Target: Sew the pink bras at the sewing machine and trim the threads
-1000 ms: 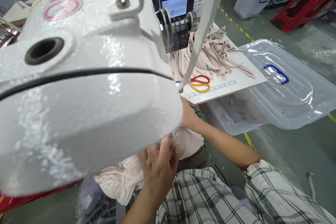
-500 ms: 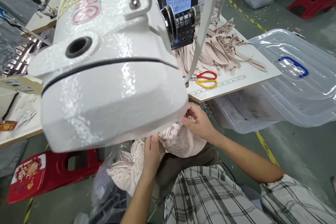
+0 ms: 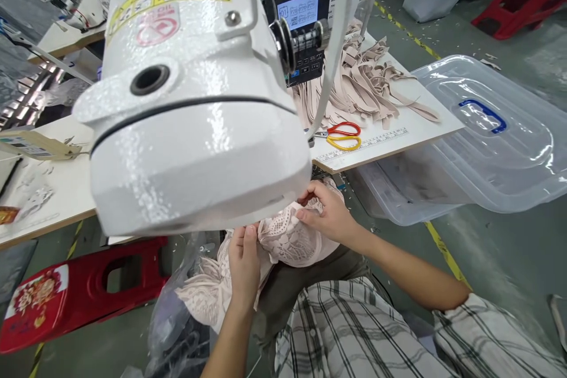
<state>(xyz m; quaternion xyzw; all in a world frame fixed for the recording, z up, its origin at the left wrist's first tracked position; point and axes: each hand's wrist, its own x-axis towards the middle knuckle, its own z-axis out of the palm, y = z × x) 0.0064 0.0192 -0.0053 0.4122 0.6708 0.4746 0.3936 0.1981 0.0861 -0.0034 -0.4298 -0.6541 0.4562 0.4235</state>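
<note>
A pale pink lace garment [image 3: 290, 239] lies bunched on my lap under the head of a white sewing machine [image 3: 195, 100]. My left hand [image 3: 243, 263] grips its near edge with fingers curled round the fabric. My right hand [image 3: 325, 212] pinches the lace at its upper right edge, just under the machine's end. More of the same lace hangs down to the left over a clear plastic bag [image 3: 172, 319]. The needle area is hidden behind the machine head.
Red and yellow scissors [image 3: 341, 136] lie on the white table [image 3: 398, 130] beside a pile of beige strips [image 3: 363, 82]. A clear plastic bin with a blue-handled lid [image 3: 487, 130] stands at the right. A red stool [image 3: 66, 289] sits low left. The control panel [image 3: 301, 18] is lit.
The view has pulled back from the machine head. My right hand has come out from under the machine and both hands now hold the lace lower, on my lap.
</note>
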